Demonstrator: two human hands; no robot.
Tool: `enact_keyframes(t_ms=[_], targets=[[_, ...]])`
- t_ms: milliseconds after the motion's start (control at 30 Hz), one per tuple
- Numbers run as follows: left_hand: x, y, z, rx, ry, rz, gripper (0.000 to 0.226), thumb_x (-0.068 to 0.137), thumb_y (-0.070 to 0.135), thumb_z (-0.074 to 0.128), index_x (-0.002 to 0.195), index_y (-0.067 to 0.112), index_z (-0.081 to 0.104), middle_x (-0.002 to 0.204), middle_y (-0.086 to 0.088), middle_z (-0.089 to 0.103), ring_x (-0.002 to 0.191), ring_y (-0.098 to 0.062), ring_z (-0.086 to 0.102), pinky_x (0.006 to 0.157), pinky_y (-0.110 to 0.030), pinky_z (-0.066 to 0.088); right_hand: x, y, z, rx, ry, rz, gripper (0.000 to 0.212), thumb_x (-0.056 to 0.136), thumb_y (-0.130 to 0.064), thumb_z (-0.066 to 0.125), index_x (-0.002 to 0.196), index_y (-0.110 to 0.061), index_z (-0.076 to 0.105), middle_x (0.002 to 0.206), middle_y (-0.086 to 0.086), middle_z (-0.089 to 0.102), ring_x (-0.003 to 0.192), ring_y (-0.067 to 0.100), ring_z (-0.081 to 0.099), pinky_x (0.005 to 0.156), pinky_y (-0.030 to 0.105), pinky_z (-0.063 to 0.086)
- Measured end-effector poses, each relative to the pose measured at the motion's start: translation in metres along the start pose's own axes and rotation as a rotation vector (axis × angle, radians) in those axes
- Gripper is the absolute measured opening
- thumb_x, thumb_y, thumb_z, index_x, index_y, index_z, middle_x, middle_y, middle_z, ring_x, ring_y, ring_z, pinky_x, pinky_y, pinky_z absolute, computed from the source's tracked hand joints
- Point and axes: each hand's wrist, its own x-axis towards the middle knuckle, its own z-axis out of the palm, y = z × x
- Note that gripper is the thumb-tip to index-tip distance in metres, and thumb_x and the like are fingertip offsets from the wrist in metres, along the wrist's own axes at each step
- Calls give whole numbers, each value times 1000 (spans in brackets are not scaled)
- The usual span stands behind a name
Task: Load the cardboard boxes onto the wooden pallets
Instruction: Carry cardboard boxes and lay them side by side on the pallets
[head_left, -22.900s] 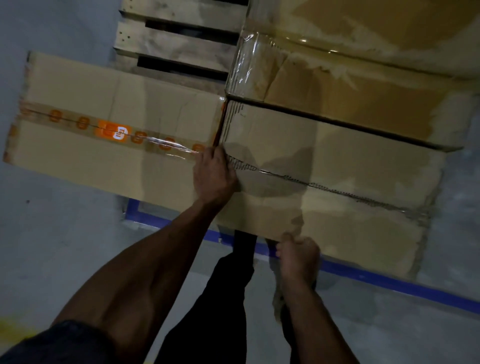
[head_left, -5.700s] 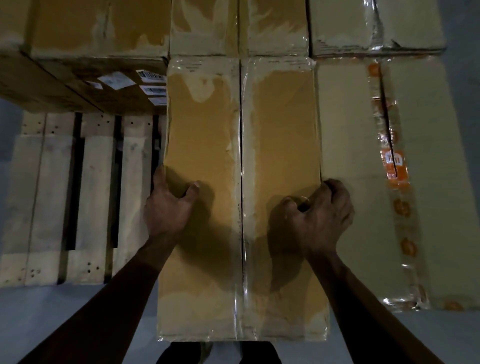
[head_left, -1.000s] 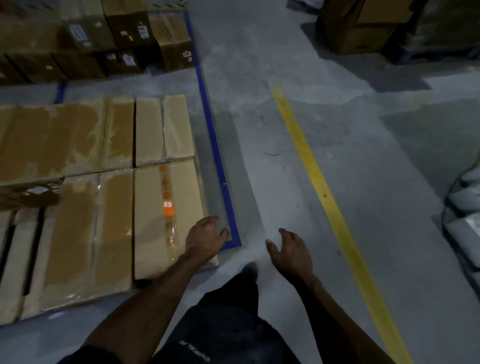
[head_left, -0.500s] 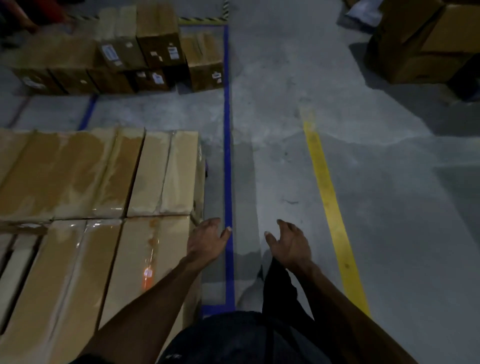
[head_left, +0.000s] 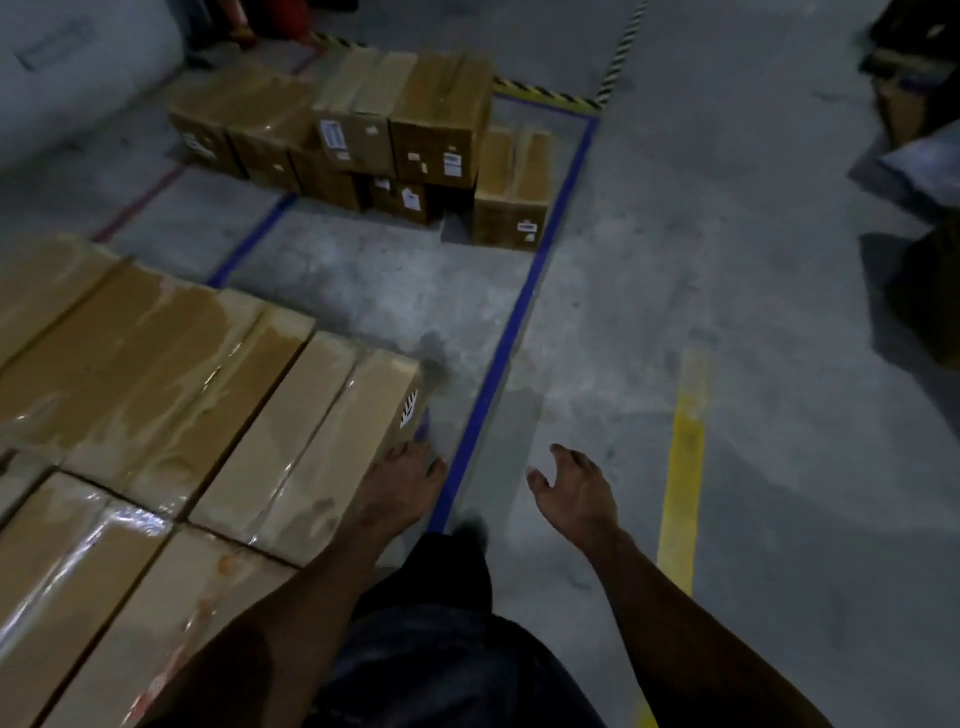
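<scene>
Since half a second ago the view has turned further toward the stack of cardboard boxes (head_left: 363, 135) far ahead on the concrete floor (head_left: 649, 270), inside the blue tape line (head_left: 498, 364). Both hands hold nothing: the left hand (head_left: 400, 483) hangs relaxed beside the loaded boxes (head_left: 171, 415) at the left, the right hand (head_left: 576, 493) has its fingers spread loosely. These boxes look stiff and probably heavy, with glossy tape that may be slippery; I would grip them under the bottom edges.
</scene>
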Motion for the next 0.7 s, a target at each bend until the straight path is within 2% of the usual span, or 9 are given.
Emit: enact_keyframes(t_ms=[133,367,567,700], targets=[[107,35,2,-70,41,-29,59,85,57,35,120,17,59,120,-13,65,110,-32,60,92,-40,49,111,4,-37,-41,-13,-35,64,98,-49,48,151,-15,37,151,10,44,139,29,38,111,38,33],[304,120,-47,-99,-25,-72,56,97,47,44,144,16,43,147,-8,47,133,-26,45,110,-34,36,302,-19,-127,-55,-1,-27,64,98,-51,49,150,-16,38,150,8,46,138,28,39,111,36,33],[439,197,-108,-138,60,-37,58,98,50,44,147,17,42,149,-5,46,135,-22,42,111,-31,32,442,-39,-205,-32,28,-46,64,98,-51,50,150,-15,40,148,9,47,137,28,41,110,35,34],[524,233,-120,-144,51,-66,59,98,52,42,147,19,40,151,-3,43,137,-21,39,113,-32,31,549,-42,-241,0,-46,-78,65,99,-52,47,152,-17,35,153,7,41,141,27,36,113,36,31]])
